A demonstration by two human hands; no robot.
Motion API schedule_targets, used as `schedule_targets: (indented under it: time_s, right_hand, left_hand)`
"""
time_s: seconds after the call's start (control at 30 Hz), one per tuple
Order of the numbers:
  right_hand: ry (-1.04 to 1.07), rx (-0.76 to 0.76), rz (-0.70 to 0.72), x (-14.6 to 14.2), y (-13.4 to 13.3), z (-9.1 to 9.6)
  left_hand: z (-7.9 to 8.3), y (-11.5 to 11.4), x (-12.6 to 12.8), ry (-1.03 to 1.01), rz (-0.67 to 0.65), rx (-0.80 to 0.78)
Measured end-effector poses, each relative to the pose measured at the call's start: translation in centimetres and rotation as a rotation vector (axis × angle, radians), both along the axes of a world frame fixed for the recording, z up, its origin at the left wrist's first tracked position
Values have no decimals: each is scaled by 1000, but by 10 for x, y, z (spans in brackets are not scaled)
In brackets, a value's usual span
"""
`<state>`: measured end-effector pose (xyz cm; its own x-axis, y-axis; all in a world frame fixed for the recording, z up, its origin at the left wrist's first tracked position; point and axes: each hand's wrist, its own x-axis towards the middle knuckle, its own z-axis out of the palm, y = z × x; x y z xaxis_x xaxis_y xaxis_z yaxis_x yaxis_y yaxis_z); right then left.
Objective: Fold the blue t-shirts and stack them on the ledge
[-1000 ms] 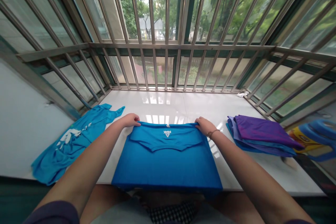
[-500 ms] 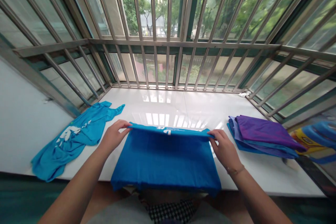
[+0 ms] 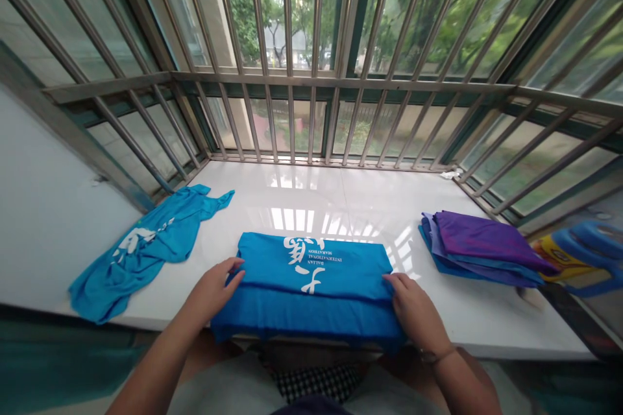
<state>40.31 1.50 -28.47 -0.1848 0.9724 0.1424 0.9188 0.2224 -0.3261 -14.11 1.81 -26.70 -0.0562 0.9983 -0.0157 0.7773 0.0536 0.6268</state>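
A blue T-shirt (image 3: 350, 272) with white lettering lies folded over on the white sill in front of me. Its upper layer is a flat band carrying the print. Beneath it, the lower layer reaches the sill's front edge and hangs slightly over. My left hand (image 3: 217, 288) has thumb and forefinger closed at the shirt's left side edge. On the opposite side, my right hand (image 3: 418, 311) pinches the right edge, its fingertips on the cloth. A wristband circles the right wrist.
Another blue T-shirt (image 3: 150, 246) with white print lies crumpled on the left. At right sits a stack of folded clothes (image 3: 487, 246), purple on top, beside a blue and yellow container (image 3: 584, 253). A dark flat object (image 3: 579, 318) lies below it. Metal window bars (image 3: 316, 81) enclose the sill (image 3: 302, 181).
The blue T-shirt's held edge has come down toward me, laying the layer flat and showing its print. Both hands moved lower and nearer to me.
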Motion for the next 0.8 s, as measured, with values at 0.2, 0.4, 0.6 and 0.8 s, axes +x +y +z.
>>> schedule_targets:
  time_s: [0.2, 0.4, 0.6, 0.8]
  right_hand:
    - [126, -157, -418, 6, 37, 10]
    - [227, -277, -329, 5, 70, 13]
    - [674, -271, -239, 7, 85, 1]
    - [886, -255, -480, 12, 80, -17]
  left_hand:
    - [-7, 22, -6, -115, 221, -110]
    - [-25, 12, -7, -77, 251, -81]
    - [-34, 1, -6, -165, 238, -132]
    - [-28, 2, -9, -135, 274, -202]
